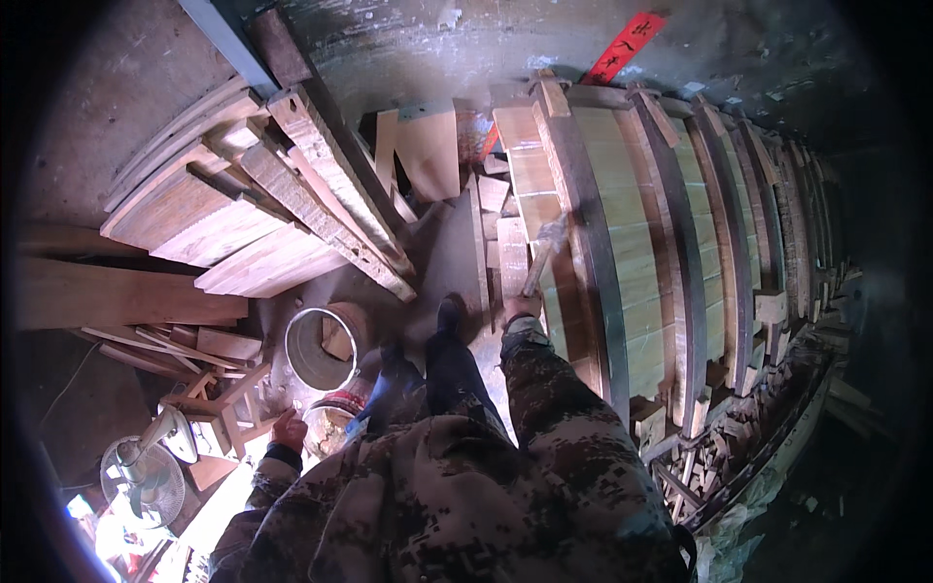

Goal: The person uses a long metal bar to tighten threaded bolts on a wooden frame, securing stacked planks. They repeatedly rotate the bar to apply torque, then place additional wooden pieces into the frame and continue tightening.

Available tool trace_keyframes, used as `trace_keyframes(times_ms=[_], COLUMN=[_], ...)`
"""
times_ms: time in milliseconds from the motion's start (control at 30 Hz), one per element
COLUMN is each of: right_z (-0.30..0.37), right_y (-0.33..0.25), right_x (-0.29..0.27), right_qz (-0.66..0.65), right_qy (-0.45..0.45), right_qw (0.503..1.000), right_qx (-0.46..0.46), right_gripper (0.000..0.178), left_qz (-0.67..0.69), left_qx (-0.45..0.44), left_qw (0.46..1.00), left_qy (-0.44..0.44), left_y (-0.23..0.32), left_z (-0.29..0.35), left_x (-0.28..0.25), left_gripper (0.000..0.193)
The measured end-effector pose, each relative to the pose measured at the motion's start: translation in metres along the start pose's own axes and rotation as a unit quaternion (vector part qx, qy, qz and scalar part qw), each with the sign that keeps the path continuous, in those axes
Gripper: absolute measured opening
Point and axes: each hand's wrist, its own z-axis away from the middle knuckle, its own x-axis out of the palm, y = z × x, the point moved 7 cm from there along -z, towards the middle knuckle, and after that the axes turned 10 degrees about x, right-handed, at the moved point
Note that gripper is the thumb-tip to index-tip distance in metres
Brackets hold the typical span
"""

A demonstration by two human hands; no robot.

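Observation:
A wooden-handled hammer (pixel 537 266) is in my right hand (pixel 522 307), whose fingers are wrapped round the lower handle. Its greyish head is blurred and sits beside the nearest dark wooden beam (pixel 595 253). Under and beside the beam lie pale boards (pixel 632 262), set edge to edge in a long row crossed by several such beams. My left hand (pixel 289 428) hangs low at the left, beside a round container (pixel 330 428), its fingers loosely bent and apart. I see nothing in it.
At the upper left, planks (pixel 233 233) lie stacked against long timbers (pixel 340 185). A bucket (pixel 322 348) stands left of my feet. Farther left are a fan (pixel 143 483) and loose wood strips (pixel 165 345). Wood blocks (pixel 512 248) sit beside the board row; offcuts (pixel 714 457) fill the lower right.

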Motion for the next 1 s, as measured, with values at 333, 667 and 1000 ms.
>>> trace_keyframes(times_ms=[333, 667, 1000], right_z=[0.005, -0.040, -0.071], right_y=[-0.120, -0.224, -0.225], right_x=[-0.042, -0.042, 0.048], right_qz=[-0.341, -0.548, -0.134], right_qy=[-0.031, -0.086, -0.203], right_qw=[0.938, 0.829, 0.968], right_qx=[0.047, -0.068, 0.059], right_gripper=[0.009, 0.020, 0.020], left_qz=[-0.069, -0.338, -0.105], left_qx=[-0.052, 0.141, -0.010], left_qw=[0.989, 0.931, 0.993], left_qy=[0.124, -0.010, 0.046], left_y=[-0.010, 0.053, 0.007], left_z=[0.032, 0.067, 0.065], left_x=[0.004, 0.049, 0.044], left_gripper=[0.037, 0.024, 0.053])
